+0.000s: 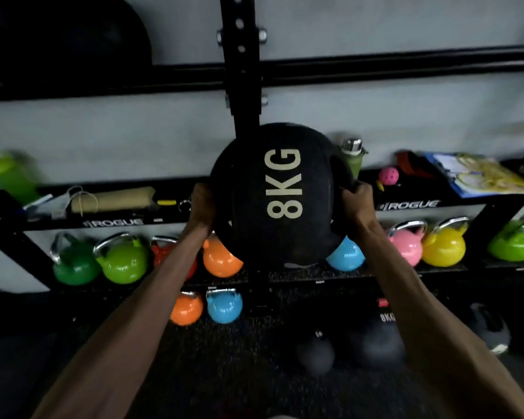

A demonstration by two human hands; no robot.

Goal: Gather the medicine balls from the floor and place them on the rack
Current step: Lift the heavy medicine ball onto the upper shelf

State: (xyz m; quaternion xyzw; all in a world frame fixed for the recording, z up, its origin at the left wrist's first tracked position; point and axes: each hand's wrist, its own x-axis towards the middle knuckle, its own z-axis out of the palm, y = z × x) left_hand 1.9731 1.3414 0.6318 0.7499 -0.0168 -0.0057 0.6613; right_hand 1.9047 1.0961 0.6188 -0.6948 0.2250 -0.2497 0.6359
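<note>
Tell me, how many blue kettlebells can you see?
2. One blue kettlebell sits on the rack shelf below the right hand; the other stands lower down, beside an orange kettlebell. The 8KG ball may hide more.

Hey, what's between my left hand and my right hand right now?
Head view: the black 8KG medicine ball, held at its sides by the left hand and right hand.

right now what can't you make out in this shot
- Head view: fingers of the left hand, hidden behind the black round 8KG medicine ball.
- Head view: weight mark on the small dark floor ball, blurred.
- Head view: large black round shape, top left, cut off by the frame edge.
</note>
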